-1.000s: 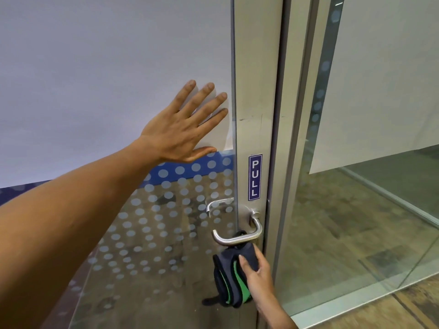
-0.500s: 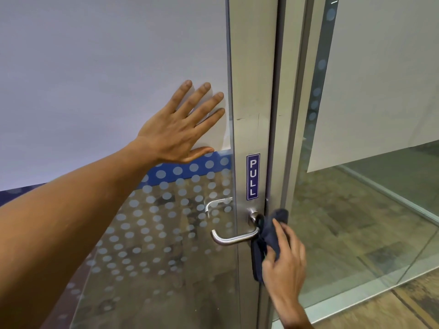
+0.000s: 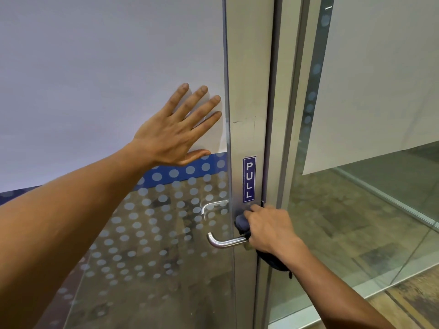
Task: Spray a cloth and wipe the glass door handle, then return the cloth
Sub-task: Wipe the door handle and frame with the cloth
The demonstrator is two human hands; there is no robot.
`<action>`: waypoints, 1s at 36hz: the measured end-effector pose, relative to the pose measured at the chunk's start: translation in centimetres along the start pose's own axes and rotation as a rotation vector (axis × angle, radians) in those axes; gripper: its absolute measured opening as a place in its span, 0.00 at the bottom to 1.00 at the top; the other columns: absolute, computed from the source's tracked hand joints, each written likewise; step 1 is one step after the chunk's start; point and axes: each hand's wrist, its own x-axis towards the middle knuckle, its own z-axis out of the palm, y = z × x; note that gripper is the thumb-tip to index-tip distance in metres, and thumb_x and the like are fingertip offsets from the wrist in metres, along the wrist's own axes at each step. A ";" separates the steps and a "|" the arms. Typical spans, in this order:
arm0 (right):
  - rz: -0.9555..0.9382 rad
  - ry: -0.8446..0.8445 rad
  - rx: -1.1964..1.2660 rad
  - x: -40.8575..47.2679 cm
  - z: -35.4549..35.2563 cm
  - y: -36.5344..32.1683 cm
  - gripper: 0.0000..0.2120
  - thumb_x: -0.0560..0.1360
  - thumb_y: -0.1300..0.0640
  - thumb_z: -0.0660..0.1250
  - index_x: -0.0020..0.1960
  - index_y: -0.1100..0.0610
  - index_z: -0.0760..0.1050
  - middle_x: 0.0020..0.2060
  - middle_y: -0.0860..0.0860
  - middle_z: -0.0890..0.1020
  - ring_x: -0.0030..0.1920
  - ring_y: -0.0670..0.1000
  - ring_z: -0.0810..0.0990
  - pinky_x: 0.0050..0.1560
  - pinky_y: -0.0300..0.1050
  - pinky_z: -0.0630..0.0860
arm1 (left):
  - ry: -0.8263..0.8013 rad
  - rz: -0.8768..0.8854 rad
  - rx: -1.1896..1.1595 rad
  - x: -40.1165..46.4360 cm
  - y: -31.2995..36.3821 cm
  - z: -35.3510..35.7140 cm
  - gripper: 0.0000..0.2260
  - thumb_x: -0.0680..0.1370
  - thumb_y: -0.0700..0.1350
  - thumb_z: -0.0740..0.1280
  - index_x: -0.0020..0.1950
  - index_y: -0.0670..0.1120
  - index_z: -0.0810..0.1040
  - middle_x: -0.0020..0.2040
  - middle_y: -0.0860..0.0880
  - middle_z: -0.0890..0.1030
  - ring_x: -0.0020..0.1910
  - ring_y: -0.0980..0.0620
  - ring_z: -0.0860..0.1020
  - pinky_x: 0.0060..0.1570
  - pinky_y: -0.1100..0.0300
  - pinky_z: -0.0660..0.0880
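Note:
A silver lever handle [image 3: 223, 242] juts left from the metal stile of the glass door [image 3: 249, 115]. My right hand [image 3: 268, 230] grips a dark blue cloth [image 3: 242, 223] and presses it over the base of the handle, hiding the pivot; more cloth hangs below my wrist [image 3: 273, 261]. My left hand [image 3: 175, 131] lies flat with fingers spread against the glass, above and left of the handle, holding nothing. No spray bottle is in view.
A blue PULL sticker [image 3: 249, 179] sits on the stile just above my right hand. The door glass carries white film above and a dotted frosted band [image 3: 154, 233] below. A fixed glass panel [image 3: 368, 198] stands to the right, with wood-look floor beyond.
My right hand has brought the cloth up from under the lever, round the door edge, and onto the handle's base. My left hand has stayed flat on the glass.

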 end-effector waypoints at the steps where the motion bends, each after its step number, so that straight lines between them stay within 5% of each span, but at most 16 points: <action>1: -0.067 0.011 -0.040 0.0 0.1 -0.3 0.18 0.72 0.52 0.65 0.62 0.49 0.76 0.59 0.46 0.80 0.60 0.55 0.77 0.49 0.51 0.74 | -0.002 -0.001 0.004 0.0 0.0 0.0 0.41 0.79 0.71 0.37 0.83 0.44 0.45 0.84 0.41 0.44 0.82 0.36 0.43 0.79 0.37 0.41; 6: -0.163 -0.030 -0.034 0.4 0.0 -0.7 0.14 0.71 0.56 0.64 0.56 0.50 0.77 0.54 0.47 0.83 0.58 0.56 0.76 0.42 0.49 0.68 | -0.008 -0.006 -0.006 0.0 0.0 -0.1 0.41 0.79 0.71 0.36 0.83 0.45 0.44 0.84 0.41 0.43 0.82 0.36 0.42 0.79 0.37 0.42; 12: 0.097 0.003 0.425 -0.8 1.6 1.0 0.26 0.67 0.56 0.61 0.63 0.41 0.73 0.58 0.48 0.83 0.59 0.59 0.76 0.50 0.52 0.76 | 0.008 -0.005 -0.025 -0.1 0.0 0.0 0.41 0.79 0.71 0.38 0.83 0.44 0.46 0.84 0.40 0.45 0.82 0.36 0.43 0.79 0.37 0.43; 18: 0.362 0.070 0.453 -0.4 2.5 -0.6 0.18 0.68 0.53 0.64 0.59 0.48 0.76 0.56 0.51 0.83 0.58 0.60 0.78 0.43 0.47 0.70 | 0.022 -0.002 -0.037 0.0 -0.1 0.0 0.41 0.79 0.70 0.39 0.83 0.44 0.48 0.84 0.40 0.47 0.82 0.36 0.44 0.79 0.37 0.43; 23: 0.010 0.117 0.087 -1.1 2.4 -0.2 0.17 0.71 0.54 0.66 0.60 0.47 0.75 0.59 0.44 0.81 0.60 0.56 0.75 0.49 0.51 0.71 | 0.033 0.003 -0.034 0.1 -0.1 0.2 0.41 0.79 0.70 0.40 0.83 0.44 0.48 0.84 0.40 0.47 0.82 0.36 0.44 0.80 0.37 0.43; 27: -0.207 -0.045 0.057 -0.1 1.0 1.1 0.17 0.71 0.55 0.66 0.59 0.45 0.76 0.59 0.45 0.81 0.60 0.56 0.74 0.50 0.52 0.72 | 0.027 0.003 -0.043 0.0 -0.1 -0.1 0.41 0.79 0.70 0.40 0.83 0.44 0.48 0.84 0.40 0.46 0.82 0.37 0.43 0.80 0.37 0.42; 30: -0.218 -0.240 0.350 0.6 -0.1 3.5 0.24 0.72 0.57 0.65 0.66 0.43 0.75 0.62 0.46 0.82 0.59 0.54 0.77 0.58 0.52 0.77 | 0.024 0.008 -0.036 0.0 -0.1 -0.2 0.41 0.79 0.70 0.40 0.83 0.43 0.48 0.84 0.40 0.46 0.82 0.37 0.43 0.79 0.36 0.43; 33: -0.177 -0.394 0.830 -0.8 0.4 6.2 0.23 0.74 0.58 0.69 0.68 0.46 0.77 0.59 0.43 0.84 0.58 0.46 0.81 0.56 0.38 0.74 | 0.025 0.008 -0.040 -0.1 -0.1 -0.2 0.41 0.79 0.70 0.40 0.83 0.43 0.48 0.83 0.40 0.46 0.82 0.36 0.43 0.79 0.36 0.44; 36: -0.143 -0.357 1.241 -3.0 2.4 7.9 0.20 0.75 0.59 0.70 0.66 0.50 0.79 0.55 0.46 0.86 0.55 0.46 0.83 0.56 0.38 0.75 | 0.022 0.003 -0.042 -0.1 -0.1 -0.2 0.41 0.79 0.70 0.39 0.83 0.44 0.48 0.83 0.40 0.46 0.82 0.36 0.43 0.79 0.37 0.43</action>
